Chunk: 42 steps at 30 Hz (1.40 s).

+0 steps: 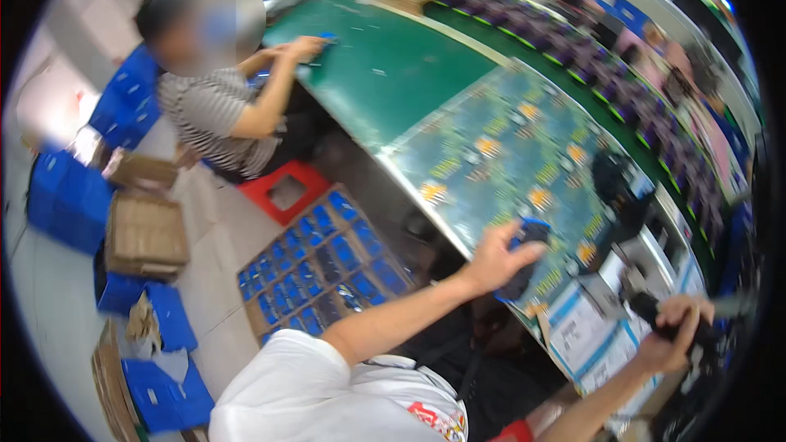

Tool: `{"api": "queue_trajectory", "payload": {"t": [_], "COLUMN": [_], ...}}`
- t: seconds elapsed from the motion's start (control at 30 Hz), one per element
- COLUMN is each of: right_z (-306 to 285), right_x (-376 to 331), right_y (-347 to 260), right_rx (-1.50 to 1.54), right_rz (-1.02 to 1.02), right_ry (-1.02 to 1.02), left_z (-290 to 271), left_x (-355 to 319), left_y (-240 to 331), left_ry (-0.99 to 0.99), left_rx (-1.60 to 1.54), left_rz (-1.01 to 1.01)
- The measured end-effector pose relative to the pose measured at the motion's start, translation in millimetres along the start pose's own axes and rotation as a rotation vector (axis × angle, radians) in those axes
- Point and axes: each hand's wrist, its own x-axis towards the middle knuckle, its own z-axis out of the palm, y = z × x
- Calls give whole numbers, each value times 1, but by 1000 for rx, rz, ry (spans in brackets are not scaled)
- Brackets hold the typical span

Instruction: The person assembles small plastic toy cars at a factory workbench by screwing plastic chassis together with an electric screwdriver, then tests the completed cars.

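Observation:
My left hand (pixel 491 260) is over the table's near edge, its fingers closed round a black device with a blue rim (pixel 524 255). The device's exact kind is blurred. At the lower right, my right hand (pixel 673 336) is closed on a black object (pixel 647 308), which the fingers partly cover; its kind does not show. Beside that object stands a pale metal box-like fixture (pixel 647 258). Beneath my left hand lies a flower-patterned table cover (pixel 467 172). White and blue printed sheets or cartons (pixel 577 331) lie between my hands.
A co-worker in a striped shirt (pixel 217 106) sits at the green tabletop (pixel 393 65), left. A partitioned carton of blue parts (pixel 315 258) lies beside a red stool (pixel 286 191). Blue bins (pixel 70 200) stand farther left. A row of dark purple parts (pixel 565 53) runs behind the table.

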Motion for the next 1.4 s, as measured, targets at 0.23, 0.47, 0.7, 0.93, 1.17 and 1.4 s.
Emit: {"api": "queue_trajectory", "payload": {"t": [0.23,0.47,0.7,0.93,1.17,1.4], "right_z": [31,39,52,63,121,137], "right_x": [2,11,20,0,-19,-19], "right_y": [12,6,3,-7,18,30], "right_rx": [101,25,-29,406,564,534], "right_rz": [4,75,184,26,10,27], "right_ry": [-54,38,28,-201,-220,-201], "left_z": [-9,-4,1,2,-2,0], "left_x": [-6,-3,0,5,1,3], "left_y": [25,21,21,19,21,22], "left_ry": [93,55,29,-5,-13,-12], "left_rx": [-236,-262,-339,-335,-354,-328], "left_rz": [-131,-160,-180,-197,-195,-162]}}
